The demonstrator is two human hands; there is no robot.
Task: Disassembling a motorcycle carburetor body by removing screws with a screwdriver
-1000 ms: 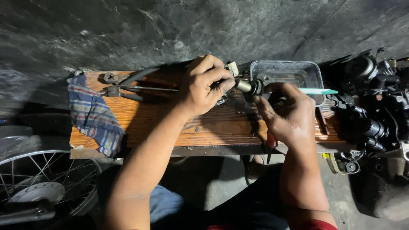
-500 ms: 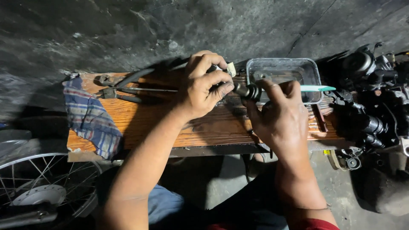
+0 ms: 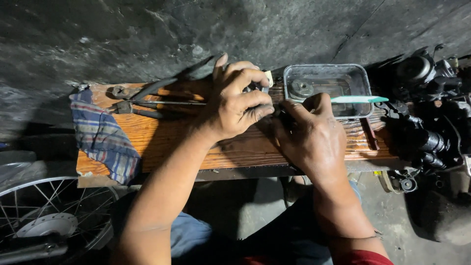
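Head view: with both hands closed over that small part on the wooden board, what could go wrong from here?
The small metal part is almost hidden between the left hand and right hand; a slip could pinch fingers. The toothbrush lies across the rim of the metal tray; a nudge might knock it off.

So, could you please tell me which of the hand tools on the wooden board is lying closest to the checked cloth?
The pliers, whose jaws lie beside the checked cloth. The toothbrush lies far off across the clear tray, beyond both hands.
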